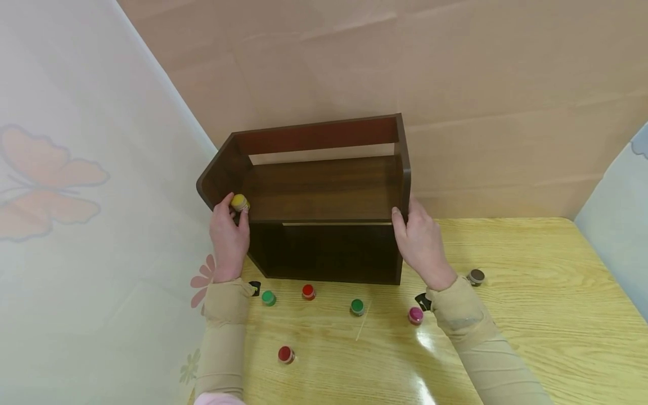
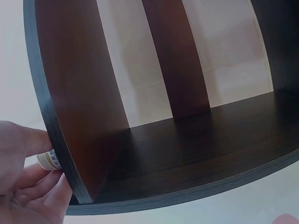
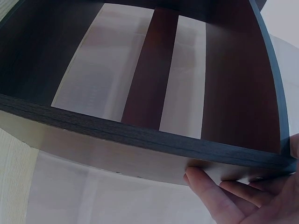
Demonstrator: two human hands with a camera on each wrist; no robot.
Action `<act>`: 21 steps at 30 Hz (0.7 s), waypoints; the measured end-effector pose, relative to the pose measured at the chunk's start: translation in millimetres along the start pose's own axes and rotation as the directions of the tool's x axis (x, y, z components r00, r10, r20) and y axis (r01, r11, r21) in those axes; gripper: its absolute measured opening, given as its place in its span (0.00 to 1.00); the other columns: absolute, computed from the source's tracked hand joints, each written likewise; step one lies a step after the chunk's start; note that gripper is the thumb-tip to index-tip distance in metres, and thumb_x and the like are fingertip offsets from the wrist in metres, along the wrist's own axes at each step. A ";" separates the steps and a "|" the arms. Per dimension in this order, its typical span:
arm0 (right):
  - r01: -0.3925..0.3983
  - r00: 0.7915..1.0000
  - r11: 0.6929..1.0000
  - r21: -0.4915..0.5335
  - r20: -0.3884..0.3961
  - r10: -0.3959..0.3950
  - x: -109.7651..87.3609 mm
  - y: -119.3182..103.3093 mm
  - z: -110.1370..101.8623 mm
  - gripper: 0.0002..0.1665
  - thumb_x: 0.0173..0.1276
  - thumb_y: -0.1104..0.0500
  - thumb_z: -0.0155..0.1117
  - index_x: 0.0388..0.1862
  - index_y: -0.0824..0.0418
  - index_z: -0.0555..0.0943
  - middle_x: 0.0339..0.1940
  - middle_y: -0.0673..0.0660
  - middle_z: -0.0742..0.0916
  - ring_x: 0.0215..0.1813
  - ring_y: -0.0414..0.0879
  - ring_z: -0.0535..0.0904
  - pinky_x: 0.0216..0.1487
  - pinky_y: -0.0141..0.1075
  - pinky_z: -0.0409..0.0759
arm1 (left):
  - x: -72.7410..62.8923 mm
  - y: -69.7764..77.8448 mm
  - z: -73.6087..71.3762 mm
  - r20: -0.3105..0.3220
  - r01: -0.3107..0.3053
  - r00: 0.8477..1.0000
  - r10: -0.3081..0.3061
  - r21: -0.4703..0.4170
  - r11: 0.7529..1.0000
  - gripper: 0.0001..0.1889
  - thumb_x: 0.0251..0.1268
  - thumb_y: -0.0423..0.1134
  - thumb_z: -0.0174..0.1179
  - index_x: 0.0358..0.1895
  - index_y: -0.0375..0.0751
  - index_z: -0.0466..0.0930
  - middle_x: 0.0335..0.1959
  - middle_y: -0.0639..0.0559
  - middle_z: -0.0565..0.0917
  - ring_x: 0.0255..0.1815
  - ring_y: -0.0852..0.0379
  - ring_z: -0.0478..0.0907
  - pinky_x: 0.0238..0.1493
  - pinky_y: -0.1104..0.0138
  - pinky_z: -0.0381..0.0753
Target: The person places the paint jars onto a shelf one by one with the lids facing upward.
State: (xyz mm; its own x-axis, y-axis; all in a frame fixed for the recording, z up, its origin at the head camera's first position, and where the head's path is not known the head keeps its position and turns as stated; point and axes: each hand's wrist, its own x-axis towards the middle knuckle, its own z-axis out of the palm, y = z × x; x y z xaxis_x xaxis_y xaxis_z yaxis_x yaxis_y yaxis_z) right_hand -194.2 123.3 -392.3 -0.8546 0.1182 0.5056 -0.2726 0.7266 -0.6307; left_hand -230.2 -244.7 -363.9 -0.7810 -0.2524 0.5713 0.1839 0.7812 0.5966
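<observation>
A dark brown wooden shelf unit [image 1: 324, 194] stands on the table by the back wall. At its left side, my left hand [image 1: 229, 236] pinches a small yellow-lidded jar [image 1: 240, 202] between thumb and fingers. In the left wrist view the jar's pale label [image 2: 48, 160] shows beside the edge of the side panel, partly hidden by that panel. My right hand [image 1: 422, 241] grips the unit's right side panel, thumb at the front and fingers round the outside. From the right wrist, its fingers [image 3: 210, 193] press against the panel's outer face.
In front of the unit lie small jars with green [image 1: 269, 298], red [image 1: 308, 291], darker green [image 1: 357, 306] and magenta [image 1: 415, 315] lids. Another red-lidded jar [image 1: 286, 354] is nearer me, and a dark-lidded one [image 1: 476, 277] sits right of my right wrist. A white butterfly-print sheet [image 1: 101, 253] borders the left.
</observation>
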 end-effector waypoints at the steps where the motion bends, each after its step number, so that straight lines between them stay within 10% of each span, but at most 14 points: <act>1: 0.001 1.000 1.000 -0.001 0.000 -0.001 0.0 0.0 0.0 0.30 0.76 0.45 0.45 0.67 0.64 0.67 0.51 0.67 0.82 0.46 0.69 0.81 0.41 0.62 0.78 | 0.1 -0.1 0.1 0.002 0.001 1.000 -0.001 0.005 1.000 0.24 0.67 0.34 0.59 0.65 0.34 0.70 0.57 0.35 0.76 0.56 0.42 0.75 0.56 0.56 0.80; 21: 0.004 1.000 1.000 0.009 0.005 -0.004 0.2 -1.7 -0.4 0.30 0.76 0.46 0.44 0.65 0.65 0.68 0.49 0.67 0.82 0.46 0.68 0.81 0.41 0.62 0.78 | -9.9 2.5 -3.6 -0.092 -0.035 0.996 0.020 -0.156 0.987 0.37 0.63 0.41 0.65 0.73 0.42 0.58 0.65 0.42 0.72 0.65 0.52 0.72 0.66 0.62 0.72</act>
State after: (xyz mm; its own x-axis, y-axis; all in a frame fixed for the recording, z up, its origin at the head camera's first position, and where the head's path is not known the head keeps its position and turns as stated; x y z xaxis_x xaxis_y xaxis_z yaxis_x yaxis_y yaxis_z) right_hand -193.8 122.4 -390.9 -0.8561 0.1119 0.5046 -0.2797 0.7207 -0.6343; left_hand -219.9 -242.3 -366.0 -0.7186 -0.2881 0.6330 0.3016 0.6909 0.6570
